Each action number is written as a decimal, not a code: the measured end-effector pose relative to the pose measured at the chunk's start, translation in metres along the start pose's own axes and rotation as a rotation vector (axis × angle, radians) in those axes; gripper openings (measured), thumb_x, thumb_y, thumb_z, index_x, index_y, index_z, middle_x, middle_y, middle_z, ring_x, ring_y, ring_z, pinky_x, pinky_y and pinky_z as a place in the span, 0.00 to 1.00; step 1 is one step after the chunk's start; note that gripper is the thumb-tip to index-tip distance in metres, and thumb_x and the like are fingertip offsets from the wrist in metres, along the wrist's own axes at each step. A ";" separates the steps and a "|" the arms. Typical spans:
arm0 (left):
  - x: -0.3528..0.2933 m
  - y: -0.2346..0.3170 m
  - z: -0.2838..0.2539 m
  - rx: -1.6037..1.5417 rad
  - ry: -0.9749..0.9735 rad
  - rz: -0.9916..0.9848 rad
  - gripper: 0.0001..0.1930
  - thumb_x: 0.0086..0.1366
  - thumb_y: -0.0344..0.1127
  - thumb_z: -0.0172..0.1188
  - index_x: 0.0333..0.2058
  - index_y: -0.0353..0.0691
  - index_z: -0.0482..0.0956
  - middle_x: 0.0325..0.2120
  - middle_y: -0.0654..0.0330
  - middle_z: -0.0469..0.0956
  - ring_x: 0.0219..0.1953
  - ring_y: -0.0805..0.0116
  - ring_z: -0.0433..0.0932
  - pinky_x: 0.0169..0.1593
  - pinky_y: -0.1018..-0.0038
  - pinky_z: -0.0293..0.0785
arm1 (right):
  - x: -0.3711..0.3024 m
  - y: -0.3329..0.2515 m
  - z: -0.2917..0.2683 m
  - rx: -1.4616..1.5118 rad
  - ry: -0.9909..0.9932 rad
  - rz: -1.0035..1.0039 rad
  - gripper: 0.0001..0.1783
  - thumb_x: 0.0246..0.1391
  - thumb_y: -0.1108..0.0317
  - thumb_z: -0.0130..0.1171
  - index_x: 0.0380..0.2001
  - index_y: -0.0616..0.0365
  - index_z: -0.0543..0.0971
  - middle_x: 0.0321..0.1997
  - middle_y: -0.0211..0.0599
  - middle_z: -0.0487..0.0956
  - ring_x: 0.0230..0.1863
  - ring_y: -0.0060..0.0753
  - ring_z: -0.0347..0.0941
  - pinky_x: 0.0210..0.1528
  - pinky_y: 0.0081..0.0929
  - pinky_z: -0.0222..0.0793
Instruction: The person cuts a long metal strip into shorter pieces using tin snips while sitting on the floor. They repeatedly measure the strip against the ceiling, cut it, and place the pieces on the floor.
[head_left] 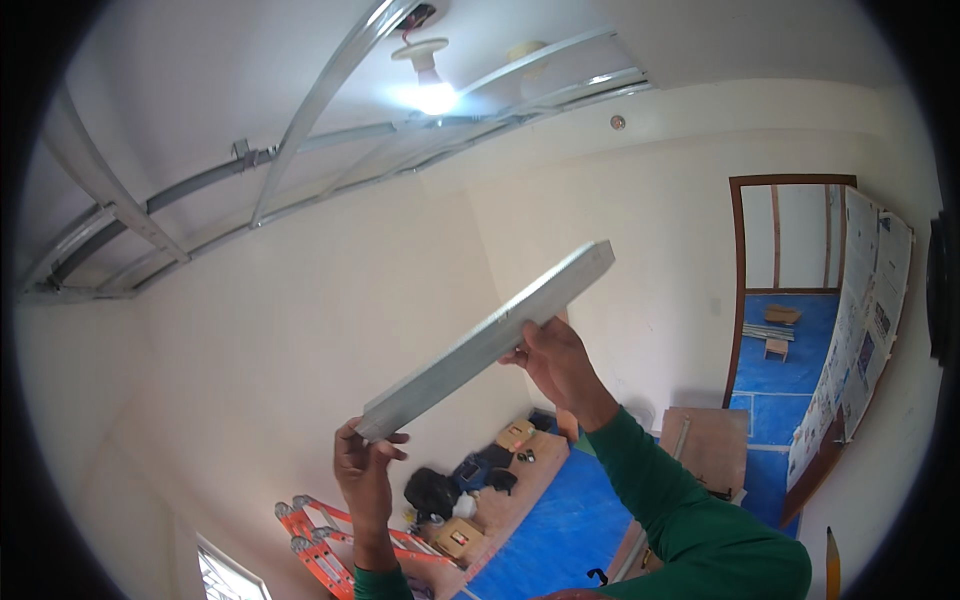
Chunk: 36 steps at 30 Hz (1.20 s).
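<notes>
Below the ceiling frame (322, 92), the left hand (366, 470) and right hand (558, 372) hold a metal strip (472, 354), likely light, stiff, best gripped near both ends.

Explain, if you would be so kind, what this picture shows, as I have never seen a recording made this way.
There is no machine here, only a person's two bare hands, with green sleeves. The view comes from a fisheye camera worn on the head, hence the dark round border and bent edges. The left hand grips the lower end of a grey metal channel; the right hand grips it farther up, so it slants upward to the right. Below, cardboard boxes and dark gear lie on a wooden surface, near an orange ladder and blue sheeting. Overhead are metal ceiling framing and a lit bulb.
</notes>
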<state>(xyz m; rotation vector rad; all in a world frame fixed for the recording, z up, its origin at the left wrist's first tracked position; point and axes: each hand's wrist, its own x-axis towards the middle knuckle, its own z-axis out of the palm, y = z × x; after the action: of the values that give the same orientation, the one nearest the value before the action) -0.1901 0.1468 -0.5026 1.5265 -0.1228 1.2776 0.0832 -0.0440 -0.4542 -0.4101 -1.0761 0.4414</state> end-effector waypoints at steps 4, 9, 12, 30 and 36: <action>0.052 0.054 0.023 -0.091 0.071 0.146 0.18 0.75 0.30 0.72 0.58 0.39 0.76 0.41 0.57 0.87 0.36 0.67 0.87 0.42 0.70 0.81 | 0.050 -0.040 0.028 0.041 -0.116 -0.062 0.16 0.81 0.57 0.59 0.60 0.55 0.75 0.54 0.34 0.82 0.52 0.31 0.80 0.60 0.41 0.80; 0.113 0.134 0.016 0.007 0.134 0.481 0.11 0.77 0.33 0.71 0.51 0.39 0.80 0.38 0.64 0.84 0.37 0.75 0.83 0.45 0.75 0.80 | 0.112 -0.083 0.069 0.094 -0.113 -0.169 0.14 0.79 0.59 0.62 0.57 0.54 0.75 0.51 0.32 0.81 0.49 0.34 0.82 0.57 0.43 0.81; 0.138 0.180 0.012 -0.051 0.217 0.532 0.09 0.78 0.33 0.70 0.50 0.39 0.80 0.42 0.65 0.83 0.40 0.78 0.83 0.51 0.76 0.83 | 0.145 -0.106 0.082 0.162 -0.149 -0.245 0.13 0.78 0.60 0.63 0.55 0.54 0.75 0.50 0.32 0.81 0.49 0.36 0.82 0.56 0.44 0.82; 0.318 0.231 0.244 0.352 -0.105 0.953 0.19 0.71 0.40 0.78 0.51 0.30 0.88 0.39 0.60 0.89 0.44 0.75 0.84 0.57 0.76 0.78 | 0.377 -0.268 -0.017 0.576 0.033 -0.347 0.13 0.84 0.66 0.46 0.43 0.53 0.79 0.42 0.36 0.77 0.42 0.38 0.73 0.53 0.46 0.77; 0.339 0.234 0.287 0.361 -0.133 1.075 0.20 0.69 0.39 0.80 0.50 0.30 0.88 0.38 0.59 0.90 0.43 0.75 0.86 0.56 0.77 0.79 | 0.434 -0.293 -0.049 0.725 -0.299 -0.437 0.12 0.83 0.69 0.43 0.46 0.52 0.78 0.43 0.37 0.77 0.41 0.36 0.74 0.52 0.47 0.76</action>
<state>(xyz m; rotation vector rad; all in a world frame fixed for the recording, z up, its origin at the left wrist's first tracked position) -0.0184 0.0113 -0.0505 1.9298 -0.9406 2.0982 0.3452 -0.0644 0.0012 0.5397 -1.1712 0.4742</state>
